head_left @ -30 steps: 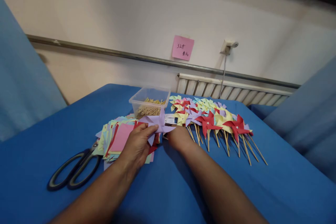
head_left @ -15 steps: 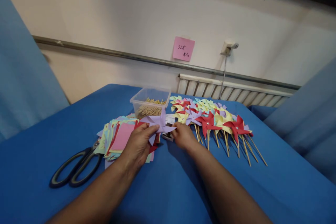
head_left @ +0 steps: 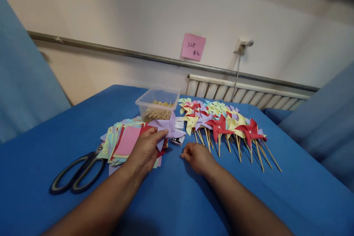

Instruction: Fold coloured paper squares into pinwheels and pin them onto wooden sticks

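Note:
My left hand [head_left: 146, 145] pinches a purple paper pinwheel [head_left: 166, 127] between thumb and fingers; its blades are folded in, and no stick shows on it. To the right, my right hand [head_left: 197, 156] is low over the blue cloth with its fingers curled together. Whatever those fingertips hold, if anything, cannot be made out. Just beyond it lies a small white box [head_left: 180, 141] with dark, shiny little pieces in it. Under and beside my left hand is a stack of coloured paper squares [head_left: 127, 141], partly covered by that hand.
A clear plastic box [head_left: 141, 108] of short wooden sticks [head_left: 159, 110] stands behind the paper. Large dark-handled scissors [head_left: 80, 173] lie at the left. Several finished pinwheels on sticks [head_left: 219, 126] are laid out at the right. A radiator [head_left: 221, 89] and wall rail stand behind the table.
My right hand has come away from the purple pinwheel and moved down towards the cloth, uncovering more of the small white box. My left hand keeps its hold on the pinwheel.

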`<move>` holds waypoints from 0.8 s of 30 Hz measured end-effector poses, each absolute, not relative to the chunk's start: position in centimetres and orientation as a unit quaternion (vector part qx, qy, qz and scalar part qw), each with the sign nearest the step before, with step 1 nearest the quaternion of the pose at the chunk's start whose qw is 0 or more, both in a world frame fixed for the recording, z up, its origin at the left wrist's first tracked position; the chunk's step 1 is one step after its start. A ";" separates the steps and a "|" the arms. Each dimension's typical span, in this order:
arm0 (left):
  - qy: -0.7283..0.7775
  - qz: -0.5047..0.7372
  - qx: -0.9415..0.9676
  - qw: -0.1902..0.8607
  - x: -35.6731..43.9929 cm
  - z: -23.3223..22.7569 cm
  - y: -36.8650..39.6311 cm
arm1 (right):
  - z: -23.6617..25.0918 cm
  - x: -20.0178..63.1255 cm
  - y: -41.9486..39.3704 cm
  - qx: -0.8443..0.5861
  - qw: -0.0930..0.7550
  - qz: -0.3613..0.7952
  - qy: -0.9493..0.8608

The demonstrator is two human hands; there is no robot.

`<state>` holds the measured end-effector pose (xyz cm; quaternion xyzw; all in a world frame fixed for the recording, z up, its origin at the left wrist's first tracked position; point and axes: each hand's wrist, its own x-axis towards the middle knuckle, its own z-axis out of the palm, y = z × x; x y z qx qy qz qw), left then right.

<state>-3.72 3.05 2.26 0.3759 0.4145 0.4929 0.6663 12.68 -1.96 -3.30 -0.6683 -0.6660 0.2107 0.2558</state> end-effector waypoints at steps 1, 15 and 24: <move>0.416 0.492 0.376 0.666 -3.7 2.2 3.1 | -3.3 12.8 -1.8 -0.670 0.258 0.207 -0.665; 0.433 0.482 0.375 0.663 -3.2 2.2 2.9 | -2.4 13.9 -1.8 -0.636 0.211 0.160 -0.725; 0.439 0.479 0.379 0.659 -3.0 2.2 2.7 | -1.7 14.8 -2.0 -0.671 0.201 0.177 -0.691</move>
